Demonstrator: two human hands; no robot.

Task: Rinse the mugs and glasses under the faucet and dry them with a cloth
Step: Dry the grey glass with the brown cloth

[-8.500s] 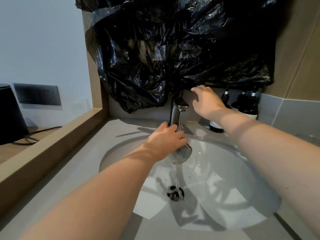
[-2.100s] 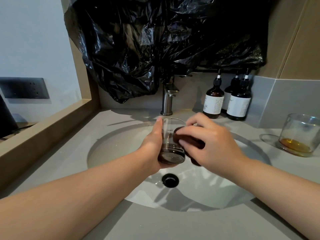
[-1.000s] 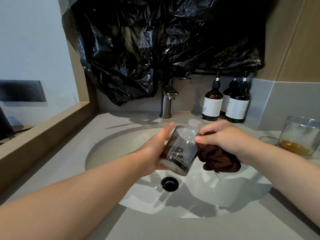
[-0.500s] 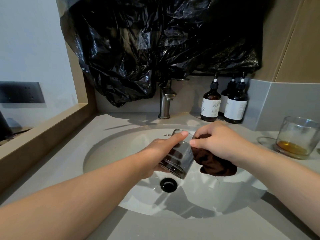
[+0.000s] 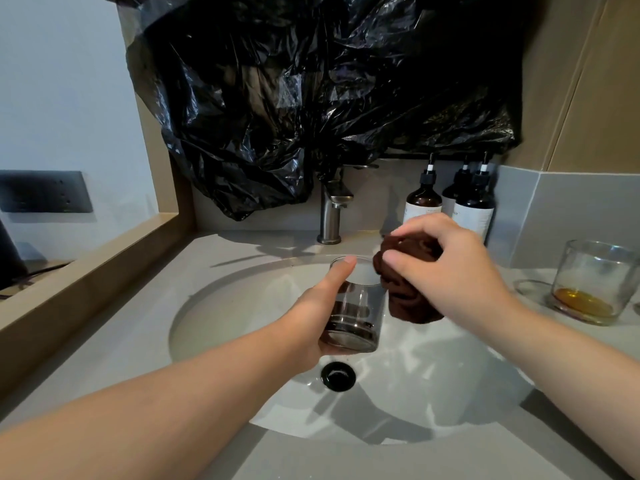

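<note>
your left hand [image 5: 308, 318] is gripping the glass [image 5: 358, 315] upright over the sink [image 5: 235, 306]. your right hand [image 5: 453, 275], fingers [image 5: 426, 225] curling, is clutching the bunched brown cloth [image 5: 410, 301] just beside the glass's rim.

One view only: head-worn, wide-angle. It looks forward and steeply down from the person's side of the counter [image 5: 114, 344], facing the back wall. The faucet [image 5: 329, 216] sits near centre, with the sink [image 5: 242, 306] below it. Close range: forearms enter from both bottom corners, and the left hand [image 5: 311, 317] and right hand [image 5: 460, 271] meet mid-frame. Straight lines bow at the frame edges.
</note>
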